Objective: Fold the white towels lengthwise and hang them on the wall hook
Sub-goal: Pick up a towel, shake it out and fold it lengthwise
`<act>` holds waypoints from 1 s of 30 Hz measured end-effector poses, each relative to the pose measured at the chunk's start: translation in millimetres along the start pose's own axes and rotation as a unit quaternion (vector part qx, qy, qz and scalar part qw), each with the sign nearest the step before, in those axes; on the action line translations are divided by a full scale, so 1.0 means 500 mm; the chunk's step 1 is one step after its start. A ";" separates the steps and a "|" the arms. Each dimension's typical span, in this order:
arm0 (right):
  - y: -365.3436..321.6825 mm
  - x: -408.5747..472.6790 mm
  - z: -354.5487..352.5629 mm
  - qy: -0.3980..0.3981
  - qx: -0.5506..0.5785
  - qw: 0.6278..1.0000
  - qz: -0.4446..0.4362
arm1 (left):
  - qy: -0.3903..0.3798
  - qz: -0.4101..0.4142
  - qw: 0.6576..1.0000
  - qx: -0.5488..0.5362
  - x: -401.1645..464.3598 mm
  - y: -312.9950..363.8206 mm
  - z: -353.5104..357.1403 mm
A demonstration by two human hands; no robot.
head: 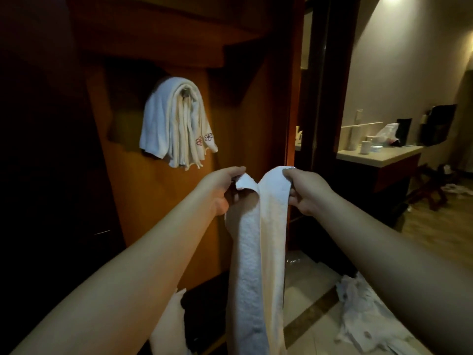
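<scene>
Head view: both arms were stretched out toward a wooden wall panel (163, 213), and a long white towel (258, 252) hung folded lengthwise between the hands, its top edge held up below and right of the hook. The left hand (222, 188) pinched one upper corner with curled fingers, the right hand (305, 192) gripped the other, thumb on top. Several towels (169, 119) already drooped over the wall hook (184, 93); a counter (378, 155) with cups stood well off right.
</scene>
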State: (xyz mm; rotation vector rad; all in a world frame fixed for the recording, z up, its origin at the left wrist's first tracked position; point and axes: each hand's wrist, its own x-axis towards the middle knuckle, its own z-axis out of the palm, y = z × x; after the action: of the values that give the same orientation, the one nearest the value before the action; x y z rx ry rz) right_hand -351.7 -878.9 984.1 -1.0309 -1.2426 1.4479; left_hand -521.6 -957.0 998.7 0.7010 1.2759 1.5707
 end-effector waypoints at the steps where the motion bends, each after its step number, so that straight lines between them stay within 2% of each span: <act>1: 0.000 -0.016 0.024 -0.016 -0.031 0.999 -0.024 | -0.003 0.004 1.000 0.002 -0.008 0.002 -0.007; 3: 0.003 -0.051 0.065 -0.056 -0.116 0.986 -0.103 | -0.018 0.009 1.000 0.007 -0.027 0.007 -0.019; 6: 0.009 -0.096 0.095 -0.114 -0.221 0.941 -0.229 | -0.019 0.013 1.000 0.016 -0.057 0.016 -0.029; 8: 0.011 -0.109 0.100 -0.125 -0.248 0.922 -0.270 | -0.011 0.019 1.000 0.002 -0.074 0.022 -0.033; 13: 0.024 -0.119 0.095 -0.142 -0.277 0.895 -0.319 | -0.004 0.027 1.000 0.013 -0.099 0.018 -0.032; 18: 0.026 -0.134 0.075 -0.150 -0.268 0.885 -0.349 | 0.011 0.030 0.999 0.033 -0.127 0.019 -0.021; 24: 0.014 -0.131 0.055 -0.233 -0.330 0.839 -0.364 | 0.003 0.039 0.998 0.048 -0.154 0.036 -0.025; 26: 0.017 -0.124 0.056 -0.217 -0.363 0.820 -0.386 | -0.018 0.036 0.997 0.069 -0.161 0.052 -0.033; 30: 0.022 -0.117 0.063 -0.139 -0.372 0.828 -0.396 | -0.057 0.026 0.989 0.132 -0.173 0.049 -0.043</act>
State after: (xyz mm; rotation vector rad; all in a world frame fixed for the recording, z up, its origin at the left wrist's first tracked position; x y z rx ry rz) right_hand -371.6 -943.4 978.6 -0.6072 -2.2079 0.4405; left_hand -515.5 -1044.7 1027.0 0.9833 1.4026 1.3946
